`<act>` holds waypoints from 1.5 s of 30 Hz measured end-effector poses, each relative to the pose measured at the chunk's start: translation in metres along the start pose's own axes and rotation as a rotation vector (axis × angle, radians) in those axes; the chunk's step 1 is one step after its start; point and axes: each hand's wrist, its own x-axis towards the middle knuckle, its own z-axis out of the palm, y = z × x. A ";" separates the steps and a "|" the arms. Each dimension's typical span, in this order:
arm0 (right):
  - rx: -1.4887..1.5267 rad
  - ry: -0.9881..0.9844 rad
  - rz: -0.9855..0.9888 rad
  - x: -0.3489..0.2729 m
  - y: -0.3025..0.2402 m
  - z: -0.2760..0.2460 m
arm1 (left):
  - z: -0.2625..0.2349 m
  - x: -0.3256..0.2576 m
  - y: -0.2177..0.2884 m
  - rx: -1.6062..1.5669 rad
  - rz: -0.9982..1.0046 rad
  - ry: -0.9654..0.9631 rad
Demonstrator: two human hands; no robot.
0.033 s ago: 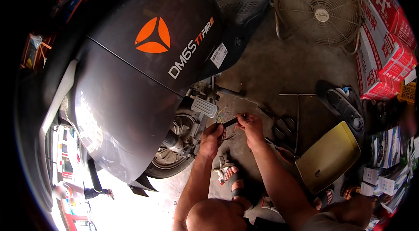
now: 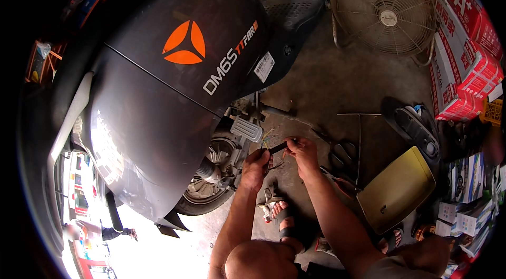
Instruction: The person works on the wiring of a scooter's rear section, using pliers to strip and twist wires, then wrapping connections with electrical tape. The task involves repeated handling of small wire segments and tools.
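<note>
Both of my hands meet in front of the rear wheel (image 2: 196, 188) of a dark grey scooter (image 2: 153, 84). A short flat black strip (image 2: 278, 148) stretches between them. My left hand (image 2: 255, 165) pinches its left end, with the thumb on top. The right end is gripped in the fingers of my right hand (image 2: 302, 155). Thin coloured wires (image 2: 267, 134) show just above the left hand, and some loose ends hang below the strip. Whether the strip is wrapped around those wires I cannot tell. Beside the wires is a grey ribbed footrest (image 2: 246, 128).
On the floor to the right lie scissors (image 2: 342, 153), a long T-handled tool (image 2: 359, 147), a yellowish tray-like panel (image 2: 398, 189) and a dark scooter part (image 2: 418, 131). A round floor fan (image 2: 383, 12) stands beyond them. Red and white cartons (image 2: 464, 78) line the right side.
</note>
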 end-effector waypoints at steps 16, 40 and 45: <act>-0.027 -0.020 0.007 0.009 0.023 0.000 | 0.018 0.001 -0.006 0.505 0.359 0.278; -0.640 0.061 -0.476 -0.030 0.004 0.024 | 0.033 -0.010 0.007 0.966 0.545 0.499; -0.909 0.059 -0.474 -0.045 -0.013 0.039 | 0.013 -0.009 0.002 0.868 0.521 0.287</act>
